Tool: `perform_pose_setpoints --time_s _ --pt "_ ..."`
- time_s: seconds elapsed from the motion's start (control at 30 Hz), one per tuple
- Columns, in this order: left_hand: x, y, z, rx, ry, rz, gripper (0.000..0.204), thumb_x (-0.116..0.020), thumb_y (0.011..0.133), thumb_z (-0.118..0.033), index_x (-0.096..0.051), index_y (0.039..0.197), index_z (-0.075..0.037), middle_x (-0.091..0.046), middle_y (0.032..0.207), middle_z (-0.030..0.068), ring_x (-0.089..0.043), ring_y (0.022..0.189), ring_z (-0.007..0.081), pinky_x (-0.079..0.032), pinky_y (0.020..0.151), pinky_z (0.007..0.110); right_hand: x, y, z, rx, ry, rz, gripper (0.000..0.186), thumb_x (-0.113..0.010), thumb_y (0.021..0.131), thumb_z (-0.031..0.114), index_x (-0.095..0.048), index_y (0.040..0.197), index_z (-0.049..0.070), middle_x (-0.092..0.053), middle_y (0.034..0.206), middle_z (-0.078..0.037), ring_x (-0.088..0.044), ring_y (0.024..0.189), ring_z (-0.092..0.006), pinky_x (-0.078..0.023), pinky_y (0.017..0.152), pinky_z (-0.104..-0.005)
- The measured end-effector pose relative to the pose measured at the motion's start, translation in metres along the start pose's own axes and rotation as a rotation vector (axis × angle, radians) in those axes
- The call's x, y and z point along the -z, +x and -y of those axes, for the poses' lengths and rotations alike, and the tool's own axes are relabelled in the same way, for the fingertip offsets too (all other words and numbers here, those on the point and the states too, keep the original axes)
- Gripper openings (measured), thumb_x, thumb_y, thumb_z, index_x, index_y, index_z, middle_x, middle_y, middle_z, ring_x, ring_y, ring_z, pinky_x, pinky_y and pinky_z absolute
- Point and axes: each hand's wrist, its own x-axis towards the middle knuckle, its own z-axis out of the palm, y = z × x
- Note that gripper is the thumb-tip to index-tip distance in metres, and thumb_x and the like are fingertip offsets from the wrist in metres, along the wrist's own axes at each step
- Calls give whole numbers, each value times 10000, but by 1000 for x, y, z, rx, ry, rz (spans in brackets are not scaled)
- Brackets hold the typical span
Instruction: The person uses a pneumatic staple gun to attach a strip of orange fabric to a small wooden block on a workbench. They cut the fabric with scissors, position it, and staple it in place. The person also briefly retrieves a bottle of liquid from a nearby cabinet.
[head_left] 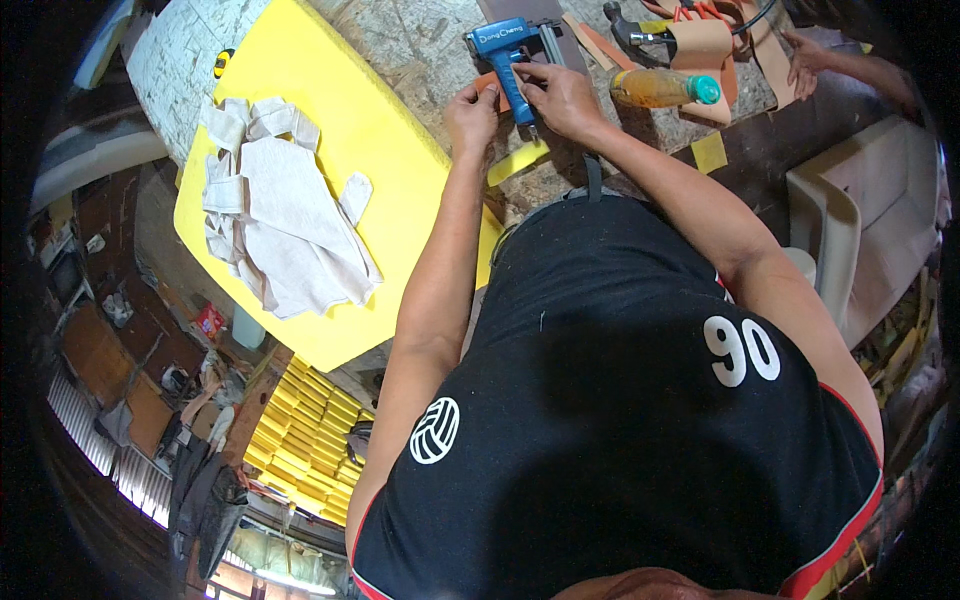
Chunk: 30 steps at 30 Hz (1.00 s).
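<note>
On the worktable beyond my body lies a blue staple gun (499, 38) with a metal magazine. My left hand (471, 122) is closed, its thumb and fingers pinching the edge of an orange-brown strip (487, 80) beside the gun's handle. The strip runs partly under the handle. From the other side, my right hand (566, 102) reaches in with bent fingers and thumb closed against the handle; the hand hides part of this contact. A yellow scrap (518, 163) lies just below the gun's lower end.
Right of my hands are a bottle (650, 88) with a teal cap, a hammer (622, 30) and tan pieces (703, 48). Another person's hand (803, 66) rests at far right. Leftward, a yellow sheet (400, 190) carries whitish cloth (290, 200) and a tape measure (223, 64). A chair (865, 205) stands right.
</note>
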Motion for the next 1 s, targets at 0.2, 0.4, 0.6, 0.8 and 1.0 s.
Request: perform_pose_setpoints --time_s 0.2,0.4,0.6,0.8,1.0 --pt "13 8 9 40 -32 157 192 -620 926 -163 -693 1018 -10 -655 799 7 -580 669 99 -477 644 244 3 1 9 -93 133 18 325 -654 881 329 -701 1087 83 -691 933 -203 -677 877 -355 -527 757 -421" --pt "10 -5 -19 276 -438 185 248 -612 933 -170 -643 1116 -5 -657 822 53 -615 694 139 -533 653 263 -3 8 -7 -137 48 23 242 -676 840 255 -715 1020 99 -702 918 -169 -686 846 -328 -531 748 -400" --pt "8 -6 -11 92 -216 170 311 -674 884 -152 -620 1144 10 -670 905 72 -621 669 148 -529 617 257 -5 11 -16 -151 82 73 222 -655 824 212 -723 1006 105 -705 874 -160 -688 823 -317 -530 760 -400" --pt "-2 -6 -21 -22 83 71 379 -795 763 -124 -609 1055 30 -668 883 95 -634 776 146 -531 702 275 -9 20 -36 -305 302 191 268 -624 826 272 -730 995 94 -709 863 -153 -689 820 -318 -529 754 -391" --pt "-9 -2 -18 -34 121 38 425 -814 743 -142 -585 1048 46 -668 871 98 -639 767 145 -531 679 269 -3 20 -31 -195 149 196 288 -618 814 297 -739 980 95 -710 872 -164 -686 850 -329 -525 785 -413"
